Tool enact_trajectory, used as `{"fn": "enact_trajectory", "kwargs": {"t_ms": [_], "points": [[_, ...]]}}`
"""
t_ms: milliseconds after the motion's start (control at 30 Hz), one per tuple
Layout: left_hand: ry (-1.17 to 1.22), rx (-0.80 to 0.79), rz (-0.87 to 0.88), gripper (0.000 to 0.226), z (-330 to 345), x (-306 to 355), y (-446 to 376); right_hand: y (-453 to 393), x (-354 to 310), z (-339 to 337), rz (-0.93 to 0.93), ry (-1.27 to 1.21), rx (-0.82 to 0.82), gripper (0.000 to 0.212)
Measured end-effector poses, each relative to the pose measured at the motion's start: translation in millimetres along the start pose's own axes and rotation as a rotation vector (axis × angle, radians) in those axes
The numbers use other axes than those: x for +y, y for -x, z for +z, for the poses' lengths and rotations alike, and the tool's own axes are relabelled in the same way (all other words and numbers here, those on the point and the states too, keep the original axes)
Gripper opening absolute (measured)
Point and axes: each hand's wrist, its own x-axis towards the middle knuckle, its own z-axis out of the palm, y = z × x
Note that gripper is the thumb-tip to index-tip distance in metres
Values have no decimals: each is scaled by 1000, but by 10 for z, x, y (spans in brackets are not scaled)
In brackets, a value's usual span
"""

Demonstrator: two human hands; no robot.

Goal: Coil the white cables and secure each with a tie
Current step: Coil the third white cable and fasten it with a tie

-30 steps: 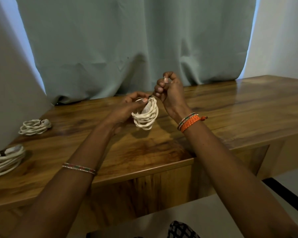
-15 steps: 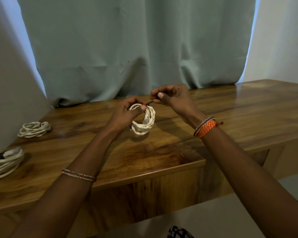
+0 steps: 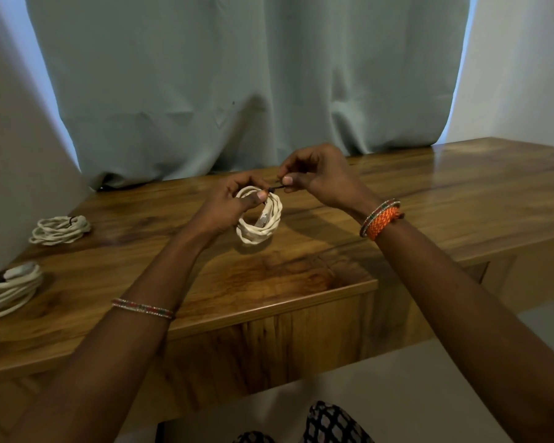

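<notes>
A coiled white cable (image 3: 263,228) hangs upright just above the middle of the wooden table (image 3: 301,270). My left hand (image 3: 234,203) grips the coil's top, thumb pressed on the loops. A thin dark tie (image 3: 277,187) sticks out of the coil's top toward the right. My right hand (image 3: 314,177) pinches the tie's free end between thumb and forefinger. Two other white coils lie at the left: one (image 3: 60,230) further back with a dark tie on it, one (image 3: 10,287) at the left edge with a dark band.
A grey-green curtain (image 3: 247,75) hangs behind the table's back edge. The table's front edge (image 3: 269,306) runs close below my forearms. Patterned cloth (image 3: 330,423) shows at the bottom of the view.
My right hand has come down from above the coil and turned, now pulling the tie out sideways to the right. The coil in my left hand has tilted more upright.
</notes>
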Motion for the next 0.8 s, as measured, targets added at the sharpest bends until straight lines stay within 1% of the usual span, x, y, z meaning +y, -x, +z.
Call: {"fn": "enact_trajectory", "kwargs": {"t_ms": [167, 300, 500, 667, 800], "points": [[-14, -13, 15, 14, 0, 3, -8, -6, -43, -12, -100, 230, -1, 12], [-23, -14, 15, 11, 7, -20, -10, -13, -46, 5, -129, 323, 10, 12], [-32, -16, 13, 12, 8, -11, -10, 3, -36, 14, -181, 375, -9, 10], [-44, -22, 26, 13, 29, 8, 2, 11, 10, 31, -160, 267, 53, 11], [-32, -16, 13, 13, 32, 20, 6, 1, 24, 43, -175, 299, 47, 11]]}}
